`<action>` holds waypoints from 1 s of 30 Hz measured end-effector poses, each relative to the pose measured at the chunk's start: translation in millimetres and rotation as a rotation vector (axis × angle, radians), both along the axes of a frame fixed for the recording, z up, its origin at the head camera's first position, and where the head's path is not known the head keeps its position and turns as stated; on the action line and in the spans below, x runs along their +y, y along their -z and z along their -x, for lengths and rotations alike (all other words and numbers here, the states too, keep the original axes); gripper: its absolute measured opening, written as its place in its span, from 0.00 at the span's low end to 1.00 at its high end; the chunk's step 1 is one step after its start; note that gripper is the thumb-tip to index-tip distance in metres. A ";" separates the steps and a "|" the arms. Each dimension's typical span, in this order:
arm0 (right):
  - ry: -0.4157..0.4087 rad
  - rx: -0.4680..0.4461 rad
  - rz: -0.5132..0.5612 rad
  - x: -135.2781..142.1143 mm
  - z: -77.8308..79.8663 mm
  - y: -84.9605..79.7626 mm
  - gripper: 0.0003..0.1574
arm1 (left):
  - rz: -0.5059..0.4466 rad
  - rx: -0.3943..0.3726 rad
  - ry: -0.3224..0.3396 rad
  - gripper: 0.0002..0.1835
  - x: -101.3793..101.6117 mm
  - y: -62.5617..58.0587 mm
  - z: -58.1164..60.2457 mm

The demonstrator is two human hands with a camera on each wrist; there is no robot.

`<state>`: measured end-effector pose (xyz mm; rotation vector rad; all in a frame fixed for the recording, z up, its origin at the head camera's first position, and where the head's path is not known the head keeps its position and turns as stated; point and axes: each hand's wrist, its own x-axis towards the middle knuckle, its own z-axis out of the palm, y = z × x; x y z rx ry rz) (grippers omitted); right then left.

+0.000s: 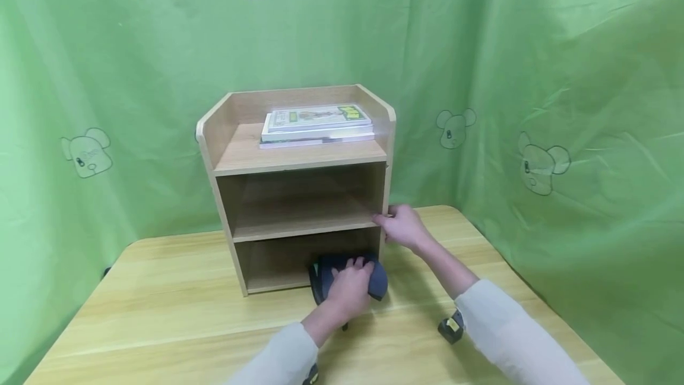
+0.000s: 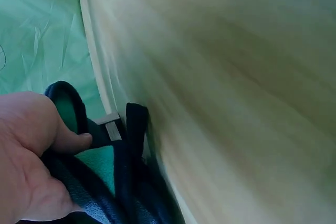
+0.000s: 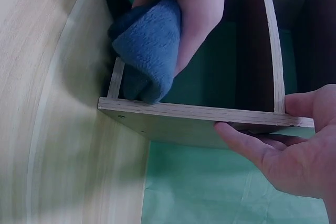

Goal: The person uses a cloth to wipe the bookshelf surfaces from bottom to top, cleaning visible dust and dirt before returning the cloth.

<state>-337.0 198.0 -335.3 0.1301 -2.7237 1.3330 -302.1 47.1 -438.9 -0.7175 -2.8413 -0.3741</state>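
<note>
A wooden shelf unit (image 1: 310, 233) with an open top tray and two compartments stands on the table. My left hand (image 1: 350, 290) grips a soft dark blue cloth item (image 3: 149, 45) at the right front of the bottom compartment. It has black edging and a teal inner side, and its exact kind is unclear. In the left wrist view, the thumb presses on the dark blue cloth item (image 2: 100, 182) beside its black straps. My right hand (image 1: 406, 227) holds the unit's right side panel (image 3: 205, 113), with the thumb at the middle shelf's end and the fingers outside.
Several stacked books (image 1: 317, 125) lie on the unit's top. The light wooden table (image 1: 176, 325) extends around the unit. Green patterned curtains (image 1: 160, 52) hang behind and at both sides. A small black device (image 1: 451, 327) is near the right sleeve.
</note>
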 end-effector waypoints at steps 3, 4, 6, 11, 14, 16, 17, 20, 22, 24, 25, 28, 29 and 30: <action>-0.001 0.003 0.019 0.2 -0.4 -0.4 0.23 | 0.033 -0.059 -0.022 0.35 3.4 -2.8 0.0; -0.004 0.002 0.026 0.1 -0.8 -0.6 0.23 | 0.045 -0.078 -0.031 0.35 3.8 -3.6 0.2; -0.002 0.001 0.024 0.0 -1.8 -0.8 0.23 | 0.065 -0.103 -0.042 0.36 4.5 -4.2 0.4; 0.006 -0.002 0.002 0.2 -3.0 -0.3 0.21 | 0.121 -0.087 -0.063 0.38 8.0 -1.0 0.1; 0.000 0.004 0.005 0.6 -2.5 -0.3 0.23 | 0.120 -0.077 -0.068 0.38 7.6 -1.5 0.1; -0.005 0.008 0.007 1.2 -2.1 -0.1 0.24 | 0.113 -0.076 -0.066 0.37 5.7 -2.6 -0.1; -0.006 0.009 0.002 1.5 -2.0 0.0 0.25 | 0.112 -0.075 -0.064 0.37 4.3 -3.2 -0.2; -0.008 0.009 -0.015 2.3 -1.6 0.2 0.27 | 0.108 -0.093 -0.062 0.36 -3.3 -5.3 0.3; -0.015 0.008 -0.029 2.7 -1.7 0.0 0.28 | 0.085 -0.115 -0.060 0.35 -11.4 -6.8 1.5; -0.016 0.001 -0.031 3.0 -1.8 -0.5 0.29 | 0.062 -0.139 -0.054 0.35 -22.0 -7.7 3.5; -0.017 -0.003 -0.030 3.2 -1.7 -0.8 0.30 | 0.048 -0.151 -0.051 0.35 -28.2 -8.2 4.3; -0.026 -0.012 -0.029 3.7 -1.1 -1.3 0.31 | 0.012 -0.170 -0.039 0.34 -48.6 -8.9 6.2; -0.029 -0.015 -0.028 3.9 -0.8 -1.3 0.31 | 0.007 -0.176 -0.037 0.34 -55.5 -9.2 6.4; -0.031 -0.017 -0.028 4.0 -0.4 -1.3 0.31 | -0.001 -0.182 -0.035 0.33 -62.6 -9.6 6.5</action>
